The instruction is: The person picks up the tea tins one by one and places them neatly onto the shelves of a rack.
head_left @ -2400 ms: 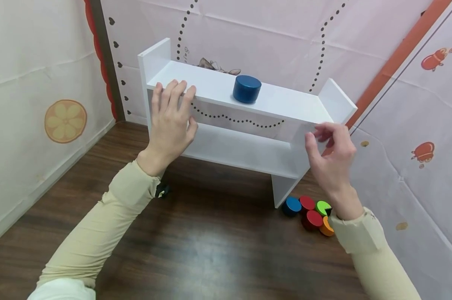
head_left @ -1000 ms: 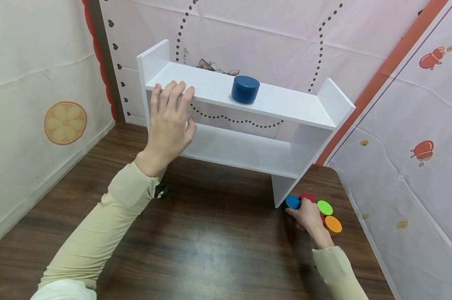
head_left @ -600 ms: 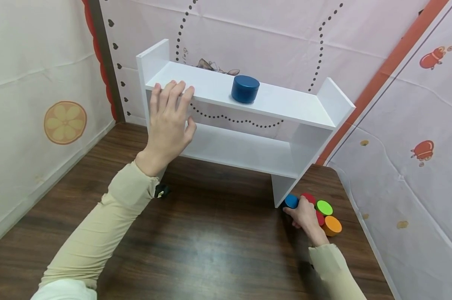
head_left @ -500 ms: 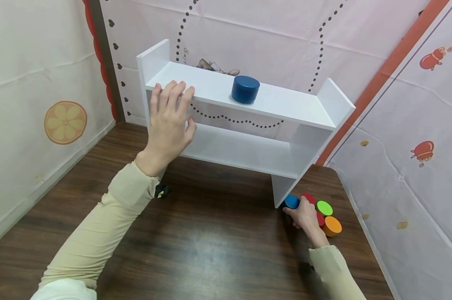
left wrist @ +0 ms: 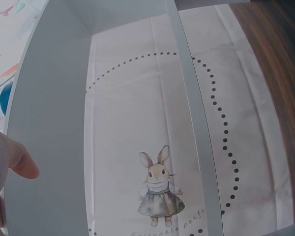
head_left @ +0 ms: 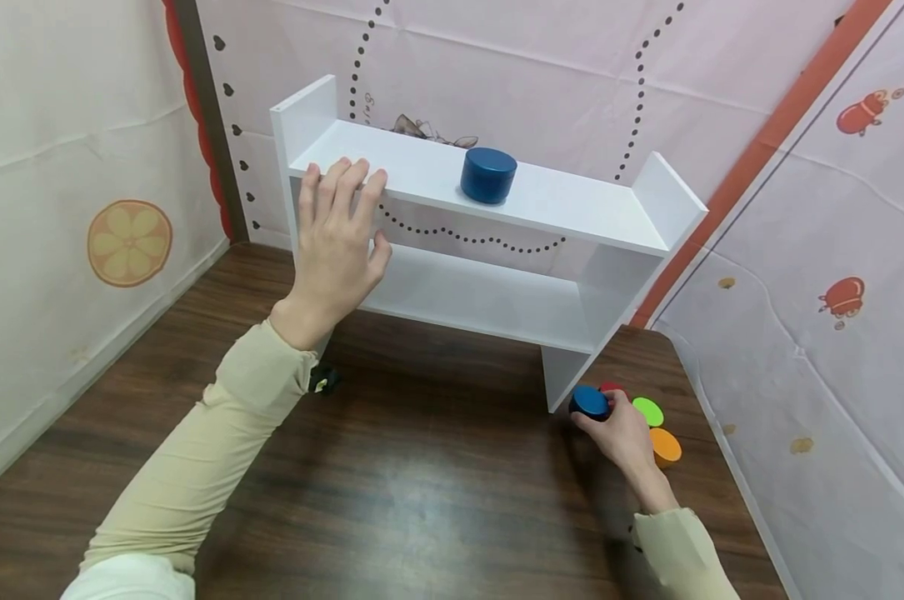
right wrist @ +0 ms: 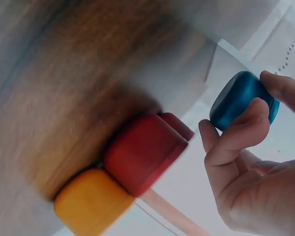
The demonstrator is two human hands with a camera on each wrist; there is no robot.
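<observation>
My right hand [head_left: 626, 433] pinches a short blue cylinder [head_left: 590, 402] between thumb and fingers, beside the shelf's right foot. In the right wrist view this cylinder [right wrist: 236, 101] appears slightly tilted and raised off the table. My left hand [head_left: 335, 246] rests on the front edge of the white two-tier shelf [head_left: 571, 207], its fingers lying over the top board. Another blue cylinder [head_left: 488, 176] stands on that top board, right of my left hand. In the left wrist view, the thumb [left wrist: 24, 164] shows against the white board.
Near my right hand stand a lime-green cylinder [head_left: 648, 412], an orange one [head_left: 665, 447] and red ones [right wrist: 145, 150], partly hidden by the hand in the head view. A small black object [head_left: 323, 381] lies below my left wrist. Printed cloth walls [head_left: 796, 250] enclose the dark wooden table [head_left: 407, 500].
My right hand has gone down from the shelf's right end to the cylinders, taken hold of the blue one and raised it slightly. The left hand stays on the shelf.
</observation>
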